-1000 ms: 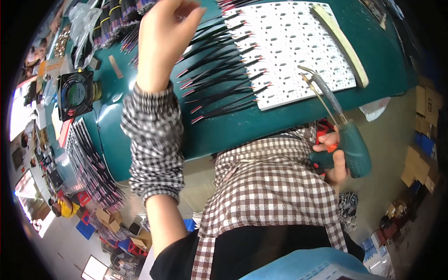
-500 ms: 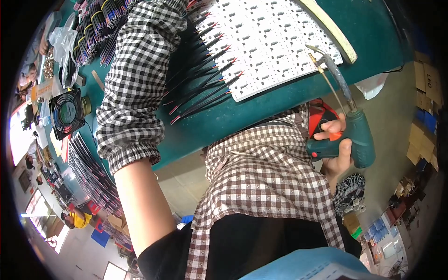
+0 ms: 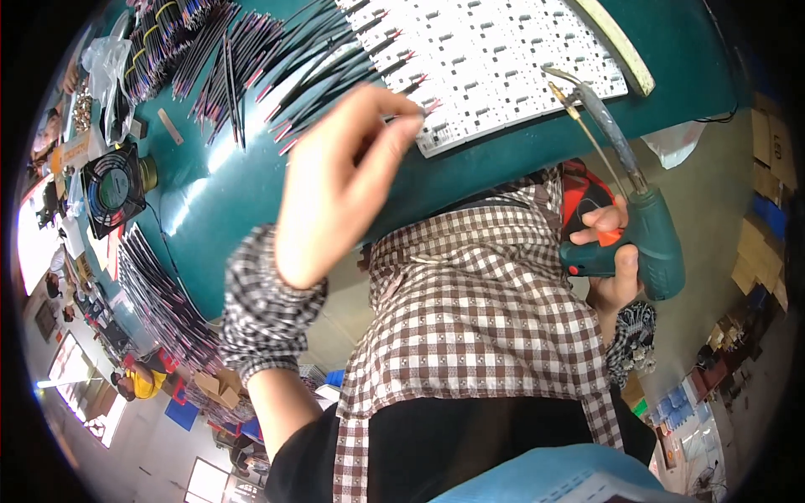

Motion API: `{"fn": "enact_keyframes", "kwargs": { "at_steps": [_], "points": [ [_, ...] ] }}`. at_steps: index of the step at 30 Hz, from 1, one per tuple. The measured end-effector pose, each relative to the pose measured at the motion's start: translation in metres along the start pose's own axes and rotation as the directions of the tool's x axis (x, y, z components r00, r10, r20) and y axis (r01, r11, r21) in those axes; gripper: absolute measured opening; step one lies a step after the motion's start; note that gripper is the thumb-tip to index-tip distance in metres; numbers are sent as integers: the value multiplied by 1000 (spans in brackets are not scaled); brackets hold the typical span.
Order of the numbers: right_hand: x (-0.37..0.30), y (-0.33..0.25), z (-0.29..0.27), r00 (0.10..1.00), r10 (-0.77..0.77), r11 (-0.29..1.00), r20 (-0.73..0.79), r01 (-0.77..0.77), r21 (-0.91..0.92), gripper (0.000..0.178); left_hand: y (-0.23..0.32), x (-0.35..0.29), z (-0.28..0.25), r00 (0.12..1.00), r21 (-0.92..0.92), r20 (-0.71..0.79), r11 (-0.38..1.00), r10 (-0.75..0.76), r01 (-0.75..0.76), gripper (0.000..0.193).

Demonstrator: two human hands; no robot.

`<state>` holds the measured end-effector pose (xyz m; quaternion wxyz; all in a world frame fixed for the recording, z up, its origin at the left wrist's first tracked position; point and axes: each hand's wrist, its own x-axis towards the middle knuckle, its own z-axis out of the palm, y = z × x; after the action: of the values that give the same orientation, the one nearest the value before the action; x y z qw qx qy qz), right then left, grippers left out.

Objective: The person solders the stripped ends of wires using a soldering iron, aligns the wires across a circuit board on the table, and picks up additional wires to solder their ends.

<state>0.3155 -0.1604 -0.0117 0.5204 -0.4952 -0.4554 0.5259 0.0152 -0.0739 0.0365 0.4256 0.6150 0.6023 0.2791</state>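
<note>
My right hand (image 3: 616, 251) is wrapped round a green soldering gun (image 3: 658, 243), a finger at its orange trigger. The gun's metal tube and bent tip (image 3: 558, 74) reach over a white circuit board sheet (image 3: 495, 75). At the sheet's near left corner, my left hand (image 3: 344, 168) hovers with thumb and forefinger pressed together. Whatever is between those fingers, if anything, cannot be made out. Beside them, black wires (image 3: 335, 71) with red tips lie along the sheet's left edge, some partly hidden behind my hand.
Bundled wires (image 3: 172, 29) and loose wires lie at the far left of the green table (image 3: 210, 193). A small fan (image 3: 113, 191) stands at the left, with more wires (image 3: 159, 293) nearer. A pale curved strip (image 3: 620, 46) borders the sheet's right side.
My left hand has come back from beyond the far edge of view to the sheet's near left corner. My right hand and the soldering gun have barely shifted.
</note>
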Motion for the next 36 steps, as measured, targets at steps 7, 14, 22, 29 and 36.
{"fn": "enact_keyframes", "kwargs": {
  "at_steps": [7, 14, 22, 29, 36],
  "points": [
    [2, 5, 0, 988, -5, 1000, 155, 1, 22, 62, -35, -10, 38, 995, -116, -93, 993, -37, 26, 8],
    [-1, -3, 7, 981, 24, 1000, 191, -20, -23, 62, -37, -8, 42, 991, -241, -109, 969, -78, 50, 7],
    [-5, -6, 0, 982, 16, 999, 186, -8, -44, 62, -23, -13, 31, 963, -116, -180, 968, 201, -224, 13],
    [-14, -20, 2, 970, 140, 973, 197, -99, -208, 59, -24, -7, 57, 950, 57, -255, 983, 181, -173, 9],
    [-17, -27, 7, 953, 247, 964, 177, -223, -143, 44, -22, -6, 55, 951, 48, -264, 987, 160, -153, 8]
  ]
}}
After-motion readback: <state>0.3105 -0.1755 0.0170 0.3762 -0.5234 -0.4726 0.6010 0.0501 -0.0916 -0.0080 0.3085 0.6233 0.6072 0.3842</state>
